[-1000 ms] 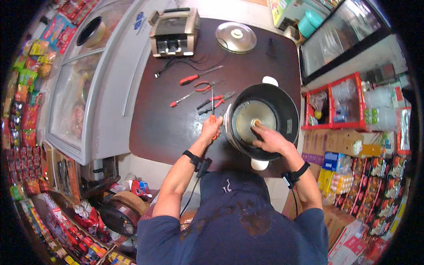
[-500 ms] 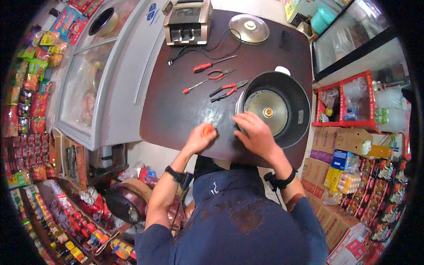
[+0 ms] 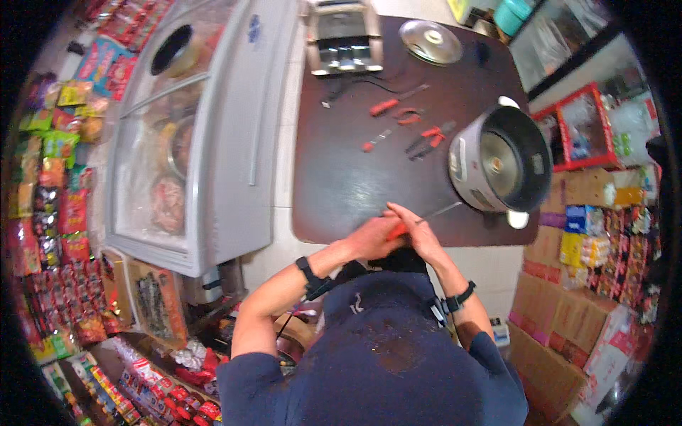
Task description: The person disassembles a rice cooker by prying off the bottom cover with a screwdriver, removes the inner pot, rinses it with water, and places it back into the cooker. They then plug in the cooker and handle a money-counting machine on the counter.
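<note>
Screwdriver (image 3: 398,230), qty 1, is pointing right at near edge of table (image 3: 341,188); L hand (image 3: 374,238) is gripping it, R hand (image 3: 426,241) grip unclear. Farther, 2 screwdrivers (image 3: 384,108), 2 pliers (image 3: 431,139) are lying; 1 pot (image 3: 467,179) right.

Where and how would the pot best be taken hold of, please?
Probably with one hand on the near white handle and one on the far white handle, coming from outside the pot at both ends, since they jut out on opposite sides and it stands open side up.
</note>
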Action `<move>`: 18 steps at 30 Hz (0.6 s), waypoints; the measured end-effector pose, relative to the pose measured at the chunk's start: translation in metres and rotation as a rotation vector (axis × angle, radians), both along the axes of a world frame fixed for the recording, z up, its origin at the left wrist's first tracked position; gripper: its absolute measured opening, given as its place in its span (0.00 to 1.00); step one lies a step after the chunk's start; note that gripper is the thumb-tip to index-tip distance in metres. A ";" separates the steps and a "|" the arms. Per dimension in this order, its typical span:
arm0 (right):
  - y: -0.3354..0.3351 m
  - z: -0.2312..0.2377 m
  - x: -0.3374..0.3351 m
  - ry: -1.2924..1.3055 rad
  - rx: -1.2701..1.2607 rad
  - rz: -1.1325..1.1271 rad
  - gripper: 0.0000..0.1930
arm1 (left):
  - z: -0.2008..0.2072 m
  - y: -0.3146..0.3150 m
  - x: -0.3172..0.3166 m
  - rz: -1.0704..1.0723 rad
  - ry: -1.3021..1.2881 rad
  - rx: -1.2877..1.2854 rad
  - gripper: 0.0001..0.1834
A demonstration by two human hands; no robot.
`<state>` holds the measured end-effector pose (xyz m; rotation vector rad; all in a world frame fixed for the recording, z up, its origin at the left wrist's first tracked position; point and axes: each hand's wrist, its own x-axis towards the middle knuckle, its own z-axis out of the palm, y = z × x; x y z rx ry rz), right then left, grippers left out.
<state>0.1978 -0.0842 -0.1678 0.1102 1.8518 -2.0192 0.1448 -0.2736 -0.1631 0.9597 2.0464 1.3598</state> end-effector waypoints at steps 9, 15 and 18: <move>-0.058 -0.038 -0.055 -0.167 0.074 -0.089 0.38 | -0.009 -0.220 -0.170 0.416 -0.592 0.055 0.23; -0.144 -0.048 -0.098 -0.236 -0.009 -0.259 0.38 | -0.019 -0.453 -0.362 0.951 -0.652 0.485 0.16; -0.196 -0.054 -0.127 -0.278 -0.020 -0.399 0.38 | -0.033 -0.529 -0.477 1.148 -0.677 0.623 0.16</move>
